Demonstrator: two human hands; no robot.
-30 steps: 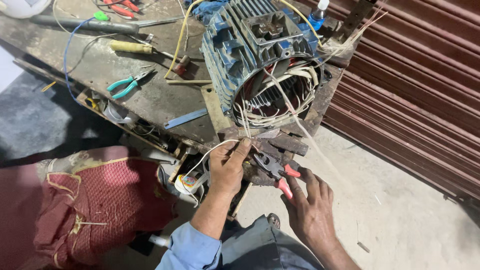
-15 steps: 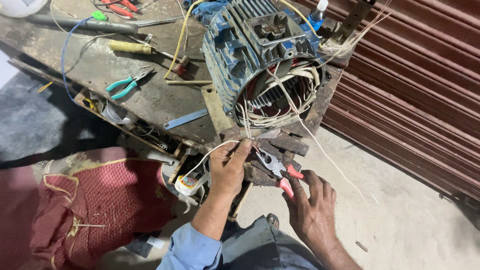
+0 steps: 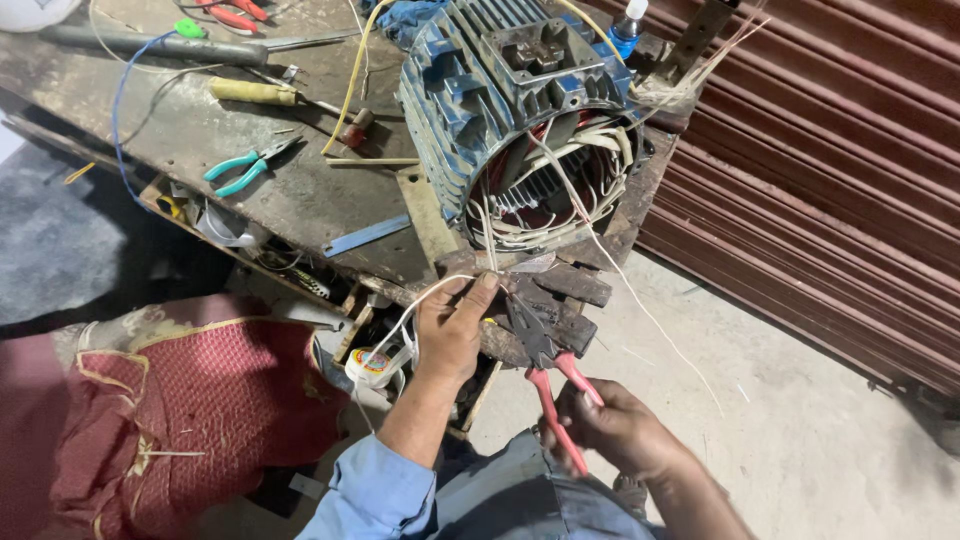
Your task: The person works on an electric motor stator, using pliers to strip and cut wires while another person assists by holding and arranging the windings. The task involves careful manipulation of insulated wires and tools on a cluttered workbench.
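Plainly, head view only:
Left hand (image 3: pixel 452 330): pinches white lead wires (image 3: pixel 490 262) at the bench edge, just below the blue motor housing (image 3: pixel 480 95).
Right hand (image 3: pixel 615 425): fist wrapped around red-handled pliers (image 3: pixel 540 350), nose pointing at the pinch.
Doing it well: probably keep the leads taut and bite close to the fingers.
Count: one motor, two hands, one teal pliers (image 3: pixel 245 167) on the bench (image 3: pixel 300 200).

blue motor housing (image 3: pixel 470 90), pink-handled pliers (image 3: pixel 548 385), teal-handled pliers (image 3: pixel 240 168).

Chipped blue-painted metal motor housing (image 3: pixel 480 90) sits on a rusty, scuffed metal bench (image 3: pixel 300 190); pliers (image 3: pixel 545 370) have glossy pink plastic grips.
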